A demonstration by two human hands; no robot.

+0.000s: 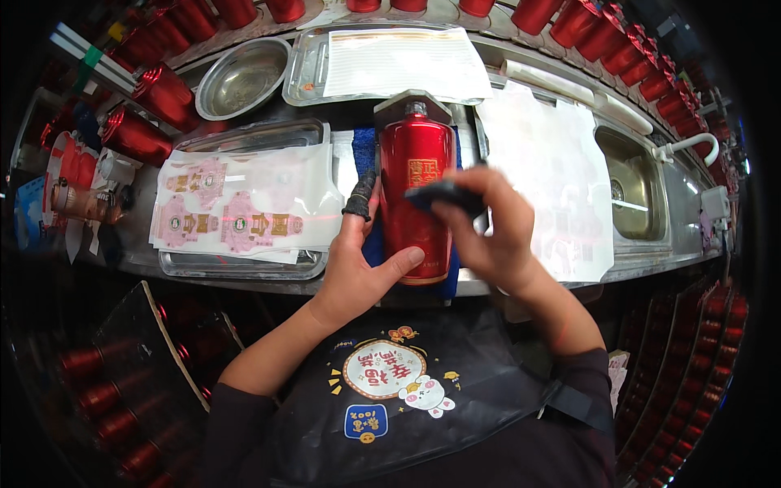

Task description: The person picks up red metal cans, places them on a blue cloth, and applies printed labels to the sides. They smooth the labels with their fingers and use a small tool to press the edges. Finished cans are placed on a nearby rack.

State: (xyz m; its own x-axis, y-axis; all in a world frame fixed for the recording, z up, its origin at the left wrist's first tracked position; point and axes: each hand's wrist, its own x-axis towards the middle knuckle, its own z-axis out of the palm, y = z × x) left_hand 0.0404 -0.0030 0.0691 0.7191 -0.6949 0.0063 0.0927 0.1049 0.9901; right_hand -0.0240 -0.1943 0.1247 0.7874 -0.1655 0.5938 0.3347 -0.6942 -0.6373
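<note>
A glossy red bottle (396, 213) with gold lettering lies on a blue cloth (364, 146), its neck pointing away from me, against a metal rest (390, 110). My left hand (360, 262) steadies its lower left side, the thumb on the bottle's lower front and a black wrap on one finger. My right hand (494, 226) grips a dark, flat squeegee-like tool (448, 195), whose edge lies over the bottle's face near the gold lettering. That hand is slightly blurred. Printed transfer sheets (250, 201) in pink and gold lie on a steel tray (244, 266) to the left.
Striped paper (403, 64) lies on a tray (308, 67) beyond the bottle, beside a steel bowl (244, 79). White sheets (543, 183) lie at right, before a sink (634, 183) with a white faucet (689, 146). Red bottles (165, 97) stand at left and along the back.
</note>
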